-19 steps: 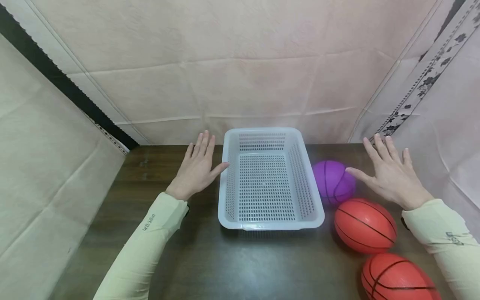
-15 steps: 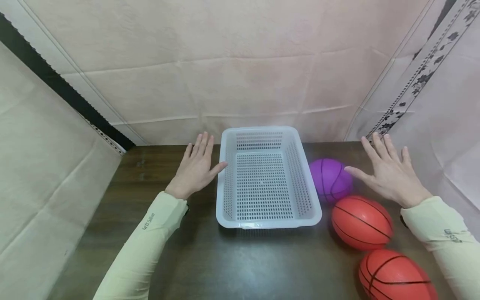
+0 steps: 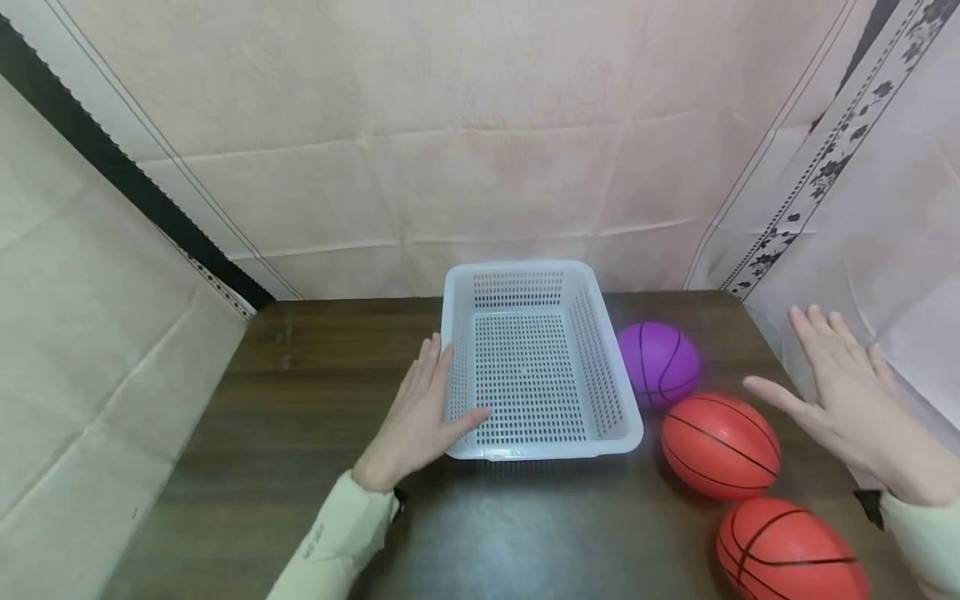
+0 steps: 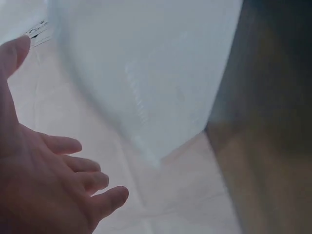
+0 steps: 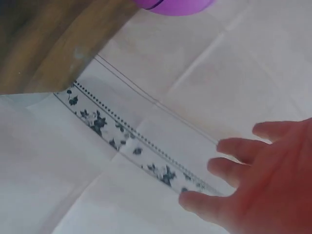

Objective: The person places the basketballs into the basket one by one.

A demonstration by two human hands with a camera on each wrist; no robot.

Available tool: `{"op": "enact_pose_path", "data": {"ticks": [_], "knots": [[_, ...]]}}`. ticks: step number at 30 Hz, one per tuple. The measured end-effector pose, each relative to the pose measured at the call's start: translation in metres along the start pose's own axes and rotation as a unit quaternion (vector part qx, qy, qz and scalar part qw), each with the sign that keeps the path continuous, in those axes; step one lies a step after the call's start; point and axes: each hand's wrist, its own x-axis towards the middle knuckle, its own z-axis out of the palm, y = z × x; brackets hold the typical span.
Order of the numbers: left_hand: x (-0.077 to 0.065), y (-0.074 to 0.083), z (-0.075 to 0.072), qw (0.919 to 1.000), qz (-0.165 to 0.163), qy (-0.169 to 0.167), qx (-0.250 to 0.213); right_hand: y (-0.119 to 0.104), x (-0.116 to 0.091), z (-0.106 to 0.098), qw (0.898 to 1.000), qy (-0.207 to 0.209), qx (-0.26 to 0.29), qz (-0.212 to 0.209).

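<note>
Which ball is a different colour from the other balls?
The purple ball, farthest back, beside the plastic basket. The middle ball and the front ball are both red.

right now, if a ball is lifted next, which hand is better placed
Probably the right hand: it holds nothing and is nearer the two red basketballs and the purple basketball. The left hand is across the white plastic basket from them.

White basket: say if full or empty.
Empty: the white basket shows its bare perforated floor; the purple ball and both red balls sit outside it.
</note>
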Motion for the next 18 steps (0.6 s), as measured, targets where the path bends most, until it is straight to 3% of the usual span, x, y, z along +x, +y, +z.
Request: {"op": "enact_pose_path", "data": {"ticks": [4, 9, 16, 18], "knots": [[-0.014, -0.001, 0.020, 0.9990, -0.012, 0.014, -0.041, 0.000, -0.033, -0.002, 0.999, 0.032, 0.032, -0.011], [-0.014, -0.001, 0.035, 0.9969, -0.013, 0.029, -0.072, -0.007, -0.077, 0.009, 0.991, 0.081, 0.101, 0.021], [-0.008, 0.001, 0.038, 0.9992, 0.005, 0.006, -0.040, -0.009, -0.131, 0.045, 0.971, 0.212, 0.101, 0.044], [-0.007, 0.000, 0.036, 0.9995, 0.004, 0.006, -0.030, -0.009, -0.141, 0.055, 0.967, 0.228, 0.091, 0.074]]}}
